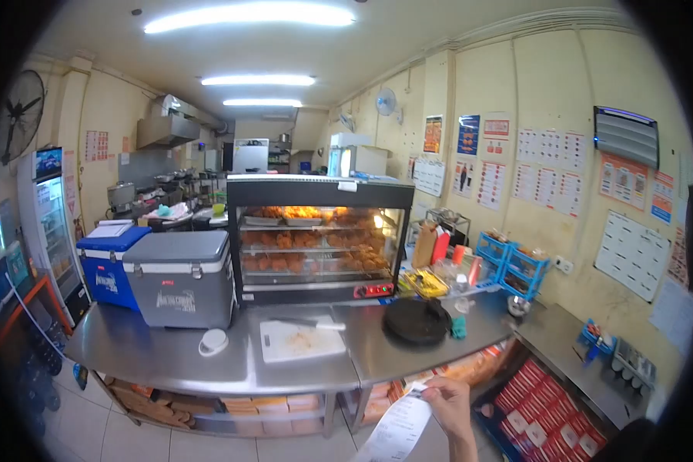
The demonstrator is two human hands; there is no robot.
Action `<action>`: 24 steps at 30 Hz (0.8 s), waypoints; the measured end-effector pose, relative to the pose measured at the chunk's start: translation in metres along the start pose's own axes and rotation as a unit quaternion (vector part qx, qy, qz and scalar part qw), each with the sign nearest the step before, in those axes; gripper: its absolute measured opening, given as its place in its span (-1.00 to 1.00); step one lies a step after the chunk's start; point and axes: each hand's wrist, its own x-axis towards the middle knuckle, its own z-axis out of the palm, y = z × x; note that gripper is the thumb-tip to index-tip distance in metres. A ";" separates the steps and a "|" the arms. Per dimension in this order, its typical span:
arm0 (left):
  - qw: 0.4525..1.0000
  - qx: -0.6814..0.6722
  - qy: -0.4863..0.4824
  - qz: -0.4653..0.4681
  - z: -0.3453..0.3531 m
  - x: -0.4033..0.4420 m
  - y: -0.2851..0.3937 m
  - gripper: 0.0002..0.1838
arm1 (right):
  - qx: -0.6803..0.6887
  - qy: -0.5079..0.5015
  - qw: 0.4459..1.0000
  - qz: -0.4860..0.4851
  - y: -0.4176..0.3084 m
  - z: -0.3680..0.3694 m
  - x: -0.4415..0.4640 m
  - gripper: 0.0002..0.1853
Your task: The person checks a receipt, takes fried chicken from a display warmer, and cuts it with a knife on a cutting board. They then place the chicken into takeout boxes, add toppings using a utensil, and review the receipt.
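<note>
Low in the view, my right hand (448, 404) pinches the top end of a long printed paper receipt (396, 427). The strip hangs down to the left, and its lower end runs out of the picture; the print is too small to read. My left hand is not in view. Beyond the receipt, on the steel counter (300, 377), lies a white cutting board (285, 350) with crumbs on it. A knife (316, 323) rests across the board's far edge. Right of it sits a round dark slab (414, 322), next to a green cloth (459, 327).
A heated display case (323, 185) holds trays of fried food. Left of it stand a grey cooler (181, 289) and a blue cooler (108, 266). A white lid (213, 342) lies nearby. Blue baskets (523, 271) stand at right, above red boxes (543, 408) on a lower shelf.
</note>
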 end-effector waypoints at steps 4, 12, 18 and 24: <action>0.981 0.004 0.156 0.116 -0.060 0.099 0.056 -0.22 | -0.070 -0.207 0.973 -0.077 0.019 0.021 0.105 -0.90; 0.859 -0.287 0.215 0.366 -0.084 0.256 0.209 -0.02 | -0.213 -0.427 0.873 -0.100 0.095 0.046 0.273 -0.84; 0.914 -0.026 0.228 0.334 -0.147 0.364 0.253 -0.15 | -0.237 -0.384 0.885 -0.112 0.173 0.066 0.407 -0.84; 0.924 0.116 0.257 0.257 -0.143 0.576 0.142 -0.63 | -0.109 -0.418 0.884 -0.179 0.193 0.152 0.521 -0.87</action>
